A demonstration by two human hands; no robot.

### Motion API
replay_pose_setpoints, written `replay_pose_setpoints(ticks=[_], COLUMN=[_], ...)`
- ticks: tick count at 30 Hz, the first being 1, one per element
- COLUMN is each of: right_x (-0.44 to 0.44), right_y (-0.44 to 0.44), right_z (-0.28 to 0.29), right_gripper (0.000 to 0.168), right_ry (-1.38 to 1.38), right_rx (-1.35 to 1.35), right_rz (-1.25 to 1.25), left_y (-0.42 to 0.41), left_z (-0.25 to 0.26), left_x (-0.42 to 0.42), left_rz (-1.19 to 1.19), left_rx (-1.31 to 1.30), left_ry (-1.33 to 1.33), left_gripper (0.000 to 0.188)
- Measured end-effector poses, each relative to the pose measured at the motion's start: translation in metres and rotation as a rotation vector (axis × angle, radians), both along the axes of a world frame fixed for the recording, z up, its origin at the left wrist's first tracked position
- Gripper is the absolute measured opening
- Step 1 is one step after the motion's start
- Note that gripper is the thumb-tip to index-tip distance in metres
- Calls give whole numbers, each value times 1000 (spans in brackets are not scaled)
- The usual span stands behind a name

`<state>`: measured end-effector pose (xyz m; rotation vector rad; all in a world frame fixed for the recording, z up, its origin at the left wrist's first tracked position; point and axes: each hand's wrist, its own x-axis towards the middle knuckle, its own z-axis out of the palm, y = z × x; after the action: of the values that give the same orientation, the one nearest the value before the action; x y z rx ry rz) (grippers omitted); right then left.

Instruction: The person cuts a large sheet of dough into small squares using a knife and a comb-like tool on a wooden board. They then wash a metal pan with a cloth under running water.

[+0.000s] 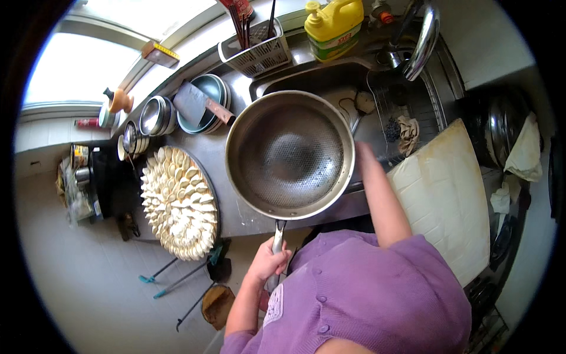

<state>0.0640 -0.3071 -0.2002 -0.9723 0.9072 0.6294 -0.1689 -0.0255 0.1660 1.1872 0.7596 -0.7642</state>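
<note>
In front of my body is a wide, deep frying pan [289,152] with a honeycomb-textured inside, held over the front of the counter and the edge of the steel sink [318,84]. The long metal handle [278,239] points toward me, and my left hand [269,259] is wrapped around it. My right arm reaches up along the pan's right side. Only the wrist end of my right hand [362,152] shows; the pan's rim covers the fingers, so their hold cannot be seen. Inside, the pan holds nothing visible.
Left of the pan sits a round tray of uncooked dumplings [179,203]. A cleaver [194,106] lies across stacked bowls [212,86]. Behind stand a chopstick basket [256,53], a yellow detergent jug [334,31] and the faucet [420,48]. A large pale board [446,203] leans at right.
</note>
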Motion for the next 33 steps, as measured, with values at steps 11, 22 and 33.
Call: replay_pose_setpoints(ticks=[11,22,33], right_x=[145,175,165], right_y=[-93,-137,-151], right_z=[267,294,286], right_gripper=[17,17,21], right_ry=[-1418,-1280,-1287], right_rx=[-1617,-1319,-1151], right_rz=[61,539,647], left_y=[-25,-52,-60], left_z=[-10,23,50], left_x=[56,90,96], left_rz=[-116,-337,-340], left_rx=[-161,-258,-366], left_ry=[28,55,78], left_gripper=[18,22,24])
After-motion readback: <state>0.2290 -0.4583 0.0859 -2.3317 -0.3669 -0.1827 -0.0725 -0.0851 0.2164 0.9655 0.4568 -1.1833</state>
